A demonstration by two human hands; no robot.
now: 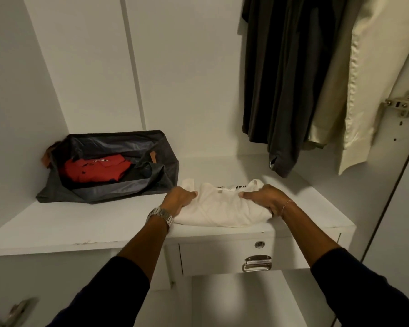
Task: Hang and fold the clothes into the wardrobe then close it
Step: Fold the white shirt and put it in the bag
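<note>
Setting: inside of a white wardrobe point(85, 67), seen from above; white shelf point(80, 223) ran across the middle.
Folded shirt: white tee point(222, 206) lay folded on shelf, near front edge, right of centre; some black print showed at its far edge, too small to read.
Left hand: left hand point(178, 199) gripped tee's left side, fingers curled round the fabric edge, thumb on top. Silver watch point(162, 217) on wrist, dark sleeve point(118, 286) pushed up forearm.
Right hand: right hand point(266, 197) gripped tee's right side the same way, fingers wrapped under, thumb on top. Thin bracelet point(287, 205) on wrist.
Bag: dark open bag point(113, 180) sat on shelf to the left, w/ its near corner just beside the tee; red garment point(97, 167) folded inside.
Hanging clothes: dark garments point(283, 79) hung upper right, above back of shelf; cream garment point(373, 79) next to them, further right.
Below shelf: drawer front point(222, 258) w/ round lock point(259, 244) and chrome handle point(257, 263), directly under the tee.
Right edge: metal door hinge point(403, 105) on side panel.
</note>
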